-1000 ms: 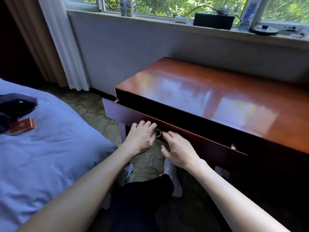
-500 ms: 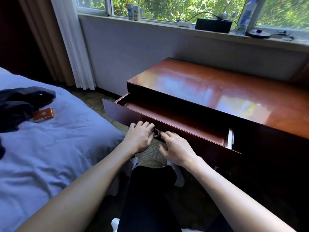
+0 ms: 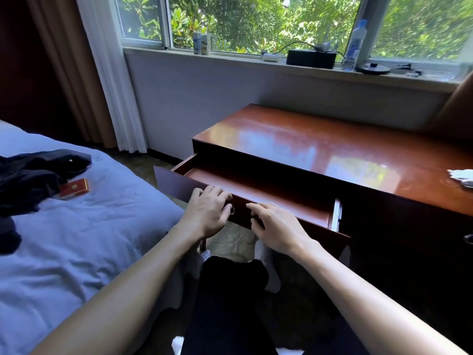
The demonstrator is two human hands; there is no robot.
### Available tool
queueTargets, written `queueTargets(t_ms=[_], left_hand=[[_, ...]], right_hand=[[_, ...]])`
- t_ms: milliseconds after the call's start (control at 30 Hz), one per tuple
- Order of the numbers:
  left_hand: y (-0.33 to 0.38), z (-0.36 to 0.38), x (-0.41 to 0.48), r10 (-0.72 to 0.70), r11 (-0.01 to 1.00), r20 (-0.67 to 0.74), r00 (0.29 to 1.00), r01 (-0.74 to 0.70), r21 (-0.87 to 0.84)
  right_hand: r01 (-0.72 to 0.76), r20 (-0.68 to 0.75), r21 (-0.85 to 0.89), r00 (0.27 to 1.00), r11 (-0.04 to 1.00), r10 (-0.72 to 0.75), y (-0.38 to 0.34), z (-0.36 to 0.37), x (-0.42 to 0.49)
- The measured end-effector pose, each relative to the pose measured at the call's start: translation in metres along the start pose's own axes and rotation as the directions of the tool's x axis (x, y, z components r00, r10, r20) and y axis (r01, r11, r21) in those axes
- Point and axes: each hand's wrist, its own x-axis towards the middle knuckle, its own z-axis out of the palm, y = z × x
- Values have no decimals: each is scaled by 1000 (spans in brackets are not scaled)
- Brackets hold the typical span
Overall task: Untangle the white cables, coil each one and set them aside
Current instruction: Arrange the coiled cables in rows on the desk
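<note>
Sunlit bedroom, a green window behind, and a polished red-brown desk (image 3: 332,149) standing under the sill. Its left drawer (image 3: 256,193) stands part-way out of the desk's front edge. The floor of the drawer that shows is bare wood, and the back part lies in shadow under the top.

The left hand (image 3: 207,213) grips the drawer front (image 3: 174,185), with its fingers curled over the top edge and its thumb just beside the small ring pull (image 3: 232,210). The right hand (image 3: 276,226) holds the same front on the other side of the ring, fingers bent onto the top edge and thumb against the face.

No cable shows in the drawer. A white bundle (image 3: 460,176) lies at the right edge of the desk top, cut off by the frame. It may be the cables, but I cannot tell.

The step in hand looks like opening the drawer to search it. To do that well, draw with both hands level and with equal force so the drawer does not skew on its runners. Pulling slowly and stopping short of the end keeps it from dropping out. Then check the shadowed back before turning to the bundle at the right edge.

A blue bed (image 3: 89,239) lies to the left with a dark garment (image 3: 30,175) and a red box (image 3: 75,187) on it.
</note>
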Motion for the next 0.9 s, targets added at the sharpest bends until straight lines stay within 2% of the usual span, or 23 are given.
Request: queueTargets(t_ms=[167,600,900], left_hand=[[45,-23,32,137,990,-69,988,-140,-34],[195,-4,133,393,909,-24,919,-392,-141],[325,33,215,547,807,12,837,-523,-275]], right_hand=[[-44,-158,-32,987,999,38,30,-43,-17],[-350,-189,-105,926,931,327,173,-142,-86],[-550,-238,-92,821,830,518,296,-186,-140]])
